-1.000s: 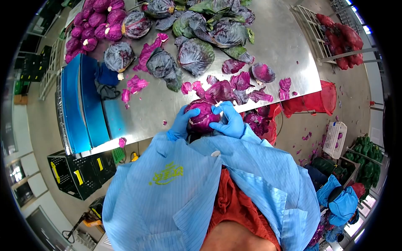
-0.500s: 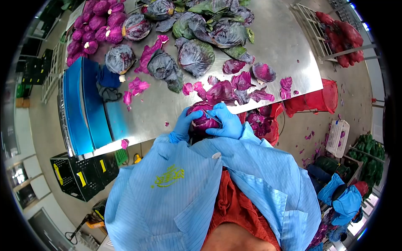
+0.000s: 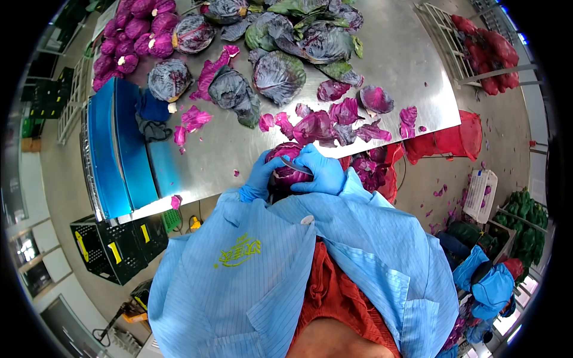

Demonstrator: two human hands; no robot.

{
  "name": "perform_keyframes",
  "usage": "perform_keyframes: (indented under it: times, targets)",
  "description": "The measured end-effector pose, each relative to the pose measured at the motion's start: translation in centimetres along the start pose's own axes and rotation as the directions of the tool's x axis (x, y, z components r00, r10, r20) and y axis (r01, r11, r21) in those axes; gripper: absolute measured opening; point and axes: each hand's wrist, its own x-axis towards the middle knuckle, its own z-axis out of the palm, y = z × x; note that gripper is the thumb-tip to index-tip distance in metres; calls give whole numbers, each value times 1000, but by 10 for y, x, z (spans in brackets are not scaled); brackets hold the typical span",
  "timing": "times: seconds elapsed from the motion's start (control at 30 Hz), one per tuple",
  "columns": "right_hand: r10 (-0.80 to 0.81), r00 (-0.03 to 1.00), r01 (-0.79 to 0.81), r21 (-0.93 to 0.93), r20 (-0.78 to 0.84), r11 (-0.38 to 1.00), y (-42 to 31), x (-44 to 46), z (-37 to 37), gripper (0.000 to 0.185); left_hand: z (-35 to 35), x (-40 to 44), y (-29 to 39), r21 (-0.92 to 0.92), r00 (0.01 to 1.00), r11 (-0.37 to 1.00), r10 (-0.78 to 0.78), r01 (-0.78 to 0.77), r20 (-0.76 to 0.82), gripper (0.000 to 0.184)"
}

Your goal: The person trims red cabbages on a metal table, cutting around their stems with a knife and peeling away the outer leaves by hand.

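Note:
A purple red cabbage is held close to my body at the near edge of the steel table. My left hand, in a blue glove, is wrapped round its left side. In my gloved right hand is a knife, its blade lying across the top of the cabbage. Loose purple leaves lie on the table just beyond my hands. Farther back are untrimmed cabbages with dark outer leaves.
Trimmed purple cabbages are piled at the back left, behind a blue bin. A red mesh bag of leaves hangs below the table's edge. Black crates stand on the floor at left, a white basket at right.
The knife blade has turned and its tip now points more to the left over the cabbage. Both hands keep their hold, and the view has shifted slightly.

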Motion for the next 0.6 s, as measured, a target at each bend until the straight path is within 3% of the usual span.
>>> perform_keyframes:
  times: [0.07,0.27,0.47,0.53,0.6]
  targets:
    - [48,998,-48,-6,28,999,-4,1,-2,53,2,0,3,-23,998,998,-62,62,-8,55]
    - [-216,971,209,-75,-98,975,0,1,3,51,4,2,4,-46,990,992,-115,119,85,52]
    - [-253,965,245,-110,-71,963,-4,0,-1,42,12,-5,15,-6,986,992,-121,122,111,52]
    - [-43,997,64,374,-65,925,-4,-2,8,36,11,-5,14,8,983,993,-120,120,141,53]
    - [234,967,-224,775,101,591,-9,-2,9,36,8,-2,13,19,976,992,-128,127,178,53]
